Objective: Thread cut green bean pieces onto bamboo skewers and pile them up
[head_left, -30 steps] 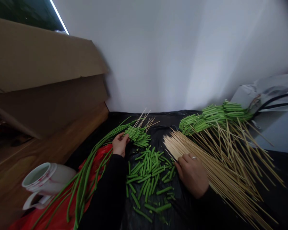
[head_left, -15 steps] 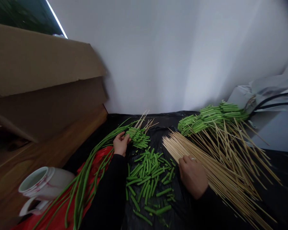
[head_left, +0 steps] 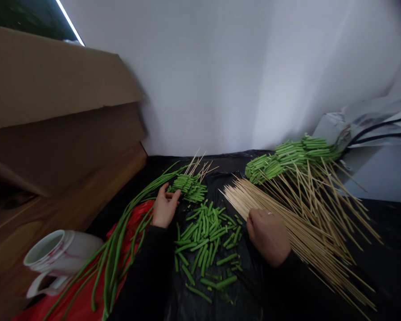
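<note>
My left hand [head_left: 165,206] is at the left edge of a small stack of skewered green bean pieces [head_left: 190,188], thumb and fingers apart, with nothing gripped. My right hand [head_left: 268,235] is closed at the near-left side of a big bundle of bamboo skewers [head_left: 280,209]. One pale skewer pokes out beyond the bundle's pointed ends and runs back to these fingers; its rear part is hidden. Between my hands lie loose cut green bean pieces [head_left: 205,232], scattered on black plastic sheeting [head_left: 254,290].
At the far right, finished bean skewers [head_left: 290,156] are piled against the wall. Long uncut beans [head_left: 120,236] lie over a red plastic bag [head_left: 87,294] at left, beside a white mug-like pitcher [head_left: 63,254]. A cardboard box [head_left: 63,84] stands behind.
My left hand has come slightly away from the bean stack, its fingers spreading. My right hand stays at the bundle, where a pale skewer now protrudes past the tips. The view has shifted slightly.
</note>
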Demonstrator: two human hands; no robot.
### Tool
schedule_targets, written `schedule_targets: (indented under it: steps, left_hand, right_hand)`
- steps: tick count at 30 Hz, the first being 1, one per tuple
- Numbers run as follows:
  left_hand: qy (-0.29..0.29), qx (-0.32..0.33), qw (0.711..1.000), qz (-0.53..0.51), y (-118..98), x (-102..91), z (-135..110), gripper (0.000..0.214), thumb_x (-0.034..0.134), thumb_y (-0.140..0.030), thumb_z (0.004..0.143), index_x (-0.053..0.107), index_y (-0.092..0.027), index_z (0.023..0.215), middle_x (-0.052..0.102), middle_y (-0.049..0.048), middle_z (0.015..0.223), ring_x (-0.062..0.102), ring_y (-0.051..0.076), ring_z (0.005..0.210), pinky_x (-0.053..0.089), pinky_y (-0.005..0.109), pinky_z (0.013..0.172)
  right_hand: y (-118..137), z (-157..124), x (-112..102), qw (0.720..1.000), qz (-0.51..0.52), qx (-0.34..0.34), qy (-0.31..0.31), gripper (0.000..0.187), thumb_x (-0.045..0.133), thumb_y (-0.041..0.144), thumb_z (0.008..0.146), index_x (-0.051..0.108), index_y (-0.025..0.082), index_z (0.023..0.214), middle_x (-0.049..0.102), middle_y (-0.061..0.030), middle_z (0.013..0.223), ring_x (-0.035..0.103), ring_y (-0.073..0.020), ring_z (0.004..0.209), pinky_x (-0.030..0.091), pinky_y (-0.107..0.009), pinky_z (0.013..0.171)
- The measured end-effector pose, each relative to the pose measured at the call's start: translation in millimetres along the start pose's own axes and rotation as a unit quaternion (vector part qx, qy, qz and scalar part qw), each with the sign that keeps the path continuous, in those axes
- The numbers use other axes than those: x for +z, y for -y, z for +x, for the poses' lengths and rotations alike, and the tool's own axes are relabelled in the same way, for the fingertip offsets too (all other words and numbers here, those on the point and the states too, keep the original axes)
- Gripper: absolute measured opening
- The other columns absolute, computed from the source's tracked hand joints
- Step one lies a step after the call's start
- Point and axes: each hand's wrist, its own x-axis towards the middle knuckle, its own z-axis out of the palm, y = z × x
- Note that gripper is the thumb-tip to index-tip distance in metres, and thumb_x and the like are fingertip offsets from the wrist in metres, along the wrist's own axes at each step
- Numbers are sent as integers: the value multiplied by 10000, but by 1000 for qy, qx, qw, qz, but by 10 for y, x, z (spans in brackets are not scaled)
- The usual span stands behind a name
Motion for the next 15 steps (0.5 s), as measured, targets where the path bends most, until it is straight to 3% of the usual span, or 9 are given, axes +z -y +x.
schedule_targets:
  steps: [4, 7, 10, 15]
  left_hand:
    - [62, 76, 995, 26, -106, 145, -357, 444, 716, -336, 717, 636, -186, 1128, 629, 7, 771, 579, 118, 573, 453, 214, 541]
    - [128, 69, 989, 19, -133, 256, -549, 385, 663, -359, 769, 658, -176, 1109, 653, 32, 817, 574, 121, 580, 454, 222, 535]
    - [129, 57, 990, 2, -130, 296, -621, 362, 645, -364, 784, 672, -160, 1081, 677, 46, 816, 575, 126, 578, 461, 231, 535]
    - [144, 25, 989, 2, -74, 280, -596, 273, 710, -333, 721, 723, -138, 912, 692, 52, 809, 587, 126, 595, 457, 228, 544]
  right_hand:
    - [3, 4, -55, 998, 51, -8, -33, 169, 423, 126, 885, 549, 194, 797, 551, -34, 717, 484, -173, 667, 290, -314, 636]
    - [38, -4, -75, 986, 141, -70, -57, 242, 406, 81, 873, 587, 175, 1004, 583, -56, 847, 521, -175, 783, 362, -291, 703]
    - [83, -25, -82, 974, 173, -124, -74, 320, 425, 83, 869, 573, 155, 1144, 587, -70, 906, 520, -184, 847, 398, -294, 748]
    - [120, -54, -83, 970, 173, -138, -96, 308, 435, 89, 876, 586, 113, 1144, 586, -83, 905, 507, -190, 871, 408, -306, 781]
